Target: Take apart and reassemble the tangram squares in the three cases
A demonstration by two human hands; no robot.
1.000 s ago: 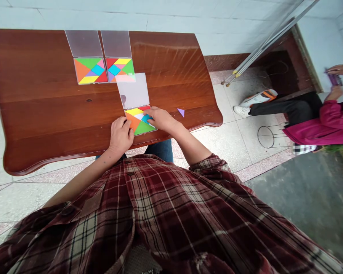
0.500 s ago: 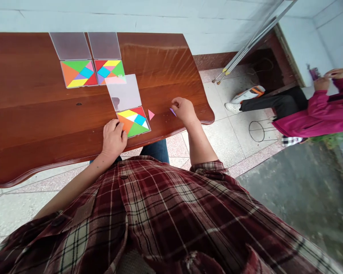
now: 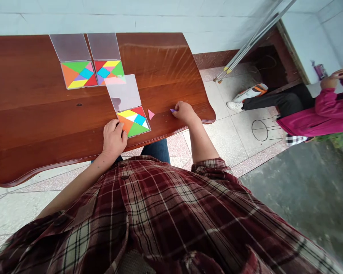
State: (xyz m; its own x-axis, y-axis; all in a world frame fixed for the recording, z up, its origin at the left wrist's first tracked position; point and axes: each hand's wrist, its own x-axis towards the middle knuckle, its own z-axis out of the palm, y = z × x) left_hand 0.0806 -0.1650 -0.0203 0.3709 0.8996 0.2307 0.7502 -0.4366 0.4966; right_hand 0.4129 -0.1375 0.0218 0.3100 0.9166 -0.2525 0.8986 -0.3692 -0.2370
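My right hand (image 3: 184,112) is closed in a pinch on a small purple triangle (image 3: 172,110) at the right part of the table; the fingers hide part of the piece. My left hand (image 3: 114,137) grips the left edge of an open tangram case (image 3: 146,118), fingers curled at its orange piece (image 3: 126,124). In that case lie yellow, red, blue, green and orange pieces, with white gaps between some of them. Its clear lid (image 3: 126,93) is folded back, away from me. A pink triangle (image 3: 151,114) lies loose on the wood just right of the case.
Two filled tangram cases (image 3: 79,74) (image 3: 109,71) lie open farther back on the brown wooden table (image 3: 40,114), one under a corner of the near lid. Crutches (image 3: 246,45) lean by the wall. At right sits a person in a magenta top (image 3: 305,114).
My right hand has come down onto the purple triangle, and its fingers have closed on it. The left hand stays at the case.
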